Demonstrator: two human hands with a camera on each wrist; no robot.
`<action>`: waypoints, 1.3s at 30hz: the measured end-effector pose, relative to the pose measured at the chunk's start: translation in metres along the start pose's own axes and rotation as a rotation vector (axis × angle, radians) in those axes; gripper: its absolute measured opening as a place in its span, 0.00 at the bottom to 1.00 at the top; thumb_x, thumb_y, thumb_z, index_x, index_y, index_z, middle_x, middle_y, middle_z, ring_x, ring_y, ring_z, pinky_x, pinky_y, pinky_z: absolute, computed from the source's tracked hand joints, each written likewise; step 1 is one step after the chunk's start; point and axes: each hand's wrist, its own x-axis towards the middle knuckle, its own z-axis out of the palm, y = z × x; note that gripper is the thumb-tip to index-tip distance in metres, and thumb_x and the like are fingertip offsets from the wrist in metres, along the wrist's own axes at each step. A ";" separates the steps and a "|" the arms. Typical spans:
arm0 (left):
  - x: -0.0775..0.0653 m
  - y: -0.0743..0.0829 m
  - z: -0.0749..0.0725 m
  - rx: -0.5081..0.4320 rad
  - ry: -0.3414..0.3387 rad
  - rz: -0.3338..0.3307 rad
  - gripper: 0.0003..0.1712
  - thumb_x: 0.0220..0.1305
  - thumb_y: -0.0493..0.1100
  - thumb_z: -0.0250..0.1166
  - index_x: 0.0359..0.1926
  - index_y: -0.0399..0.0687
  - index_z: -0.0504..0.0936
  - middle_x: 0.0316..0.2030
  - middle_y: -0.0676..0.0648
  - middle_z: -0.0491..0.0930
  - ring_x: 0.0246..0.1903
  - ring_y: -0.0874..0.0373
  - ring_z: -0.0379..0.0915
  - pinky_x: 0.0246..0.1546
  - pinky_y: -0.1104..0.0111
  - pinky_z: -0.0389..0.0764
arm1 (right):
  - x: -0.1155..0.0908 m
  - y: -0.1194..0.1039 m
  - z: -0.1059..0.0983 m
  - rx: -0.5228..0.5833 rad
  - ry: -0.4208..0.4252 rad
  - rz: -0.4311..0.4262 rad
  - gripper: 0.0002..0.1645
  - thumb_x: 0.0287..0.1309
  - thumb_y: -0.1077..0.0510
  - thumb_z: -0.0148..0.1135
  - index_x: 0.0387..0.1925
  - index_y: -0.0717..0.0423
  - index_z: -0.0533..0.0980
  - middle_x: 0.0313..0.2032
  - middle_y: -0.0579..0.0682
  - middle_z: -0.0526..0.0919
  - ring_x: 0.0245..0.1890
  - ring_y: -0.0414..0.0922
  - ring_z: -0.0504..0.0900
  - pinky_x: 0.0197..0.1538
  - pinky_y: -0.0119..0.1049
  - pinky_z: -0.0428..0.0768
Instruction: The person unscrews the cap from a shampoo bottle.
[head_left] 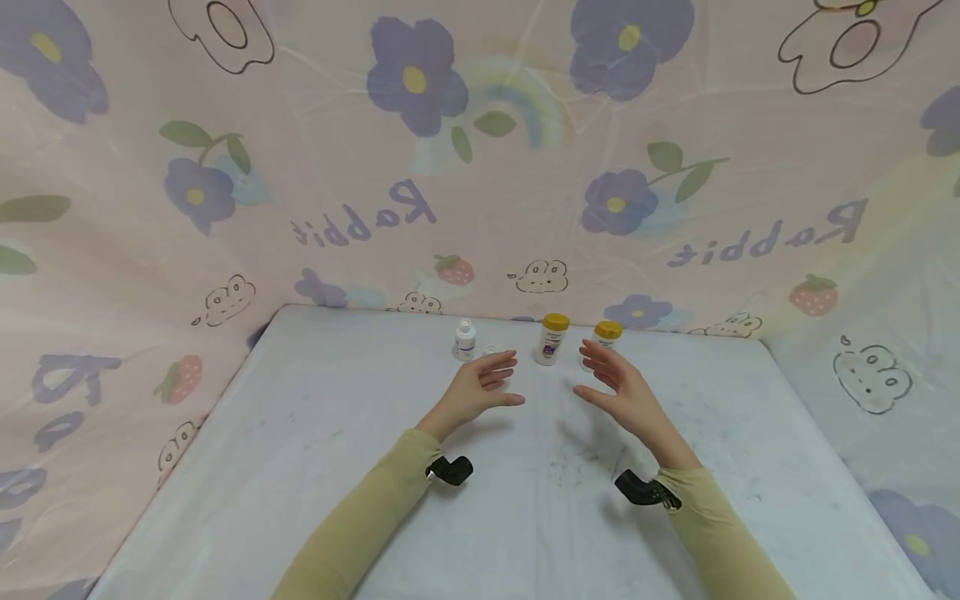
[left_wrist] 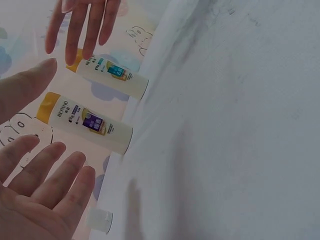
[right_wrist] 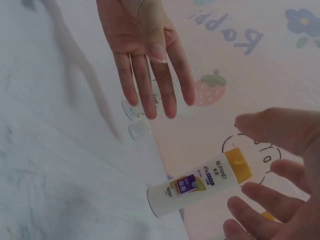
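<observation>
Hovering over the white table (head_left: 540,517), the left hand (head_left: 472,395) and right hand (head_left: 622,398) face each other, fingers loosely extended, thumbs well apart from them, gripping nothing. Beyond them stand, left to right, a small narrow-necked white bottle (head_left: 465,342) with a loose white cap (left_wrist: 100,220) just right of it, a purple-labelled REPAND bottle (head_left: 551,343), and a teal-labelled bottle (left_wrist: 114,75), both yellow-capped. Opaque walls hide all contents.
</observation>
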 end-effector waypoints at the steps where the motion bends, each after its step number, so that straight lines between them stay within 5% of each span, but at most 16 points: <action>1: 0.002 0.000 0.000 0.006 0.004 -0.003 0.43 0.48 0.33 0.76 0.66 0.44 0.68 0.62 0.36 0.68 0.62 0.40 0.64 0.61 0.59 0.68 | 0.002 0.000 0.000 -0.008 0.001 0.000 0.44 0.56 0.59 0.68 0.71 0.51 0.58 0.66 0.56 0.65 0.65 0.58 0.64 0.67 0.54 0.60; 9: 0.022 -0.003 0.003 0.021 0.050 -0.031 0.45 0.49 0.33 0.75 0.68 0.41 0.65 0.62 0.34 0.68 0.61 0.40 0.64 0.61 0.56 0.68 | 0.018 -0.006 0.002 -0.045 -0.006 0.052 0.46 0.57 0.61 0.67 0.72 0.58 0.54 0.68 0.62 0.59 0.66 0.60 0.61 0.67 0.56 0.58; 14: 0.031 -0.004 0.005 0.044 0.093 -0.060 0.45 0.49 0.39 0.77 0.67 0.48 0.67 0.63 0.38 0.69 0.61 0.47 0.67 0.60 0.62 0.69 | 0.028 -0.008 0.006 -0.055 -0.009 0.068 0.47 0.58 0.60 0.67 0.72 0.58 0.53 0.70 0.60 0.56 0.67 0.61 0.59 0.67 0.56 0.56; 21: 0.045 -0.011 0.007 0.177 0.129 -0.011 0.40 0.53 0.42 0.74 0.67 0.47 0.68 0.60 0.42 0.72 0.58 0.48 0.70 0.58 0.61 0.72 | 0.041 -0.010 0.013 -0.086 0.034 0.065 0.49 0.57 0.54 0.68 0.73 0.55 0.52 0.70 0.58 0.57 0.67 0.58 0.60 0.68 0.54 0.58; 29: 0.059 -0.016 0.010 0.156 0.125 0.008 0.38 0.55 0.38 0.72 0.67 0.42 0.67 0.59 0.40 0.73 0.57 0.45 0.71 0.53 0.66 0.76 | 0.053 -0.020 0.018 -0.018 0.066 0.081 0.47 0.59 0.64 0.65 0.73 0.59 0.50 0.70 0.63 0.54 0.68 0.62 0.56 0.68 0.56 0.54; 37: 0.054 0.019 0.016 0.093 0.064 0.016 0.32 0.59 0.28 0.65 0.65 0.32 0.66 0.59 0.28 0.68 0.58 0.34 0.66 0.53 0.63 0.77 | 0.066 -0.001 0.019 -0.084 0.121 0.055 0.43 0.60 0.64 0.64 0.71 0.57 0.54 0.67 0.63 0.61 0.65 0.60 0.61 0.67 0.54 0.60; 39: 0.058 0.016 0.016 0.106 0.075 0.025 0.31 0.60 0.27 0.64 0.64 0.31 0.67 0.58 0.28 0.69 0.57 0.34 0.67 0.52 0.63 0.77 | 0.068 0.000 0.020 -0.085 0.131 0.048 0.40 0.61 0.64 0.63 0.71 0.56 0.56 0.65 0.63 0.62 0.64 0.60 0.63 0.66 0.54 0.61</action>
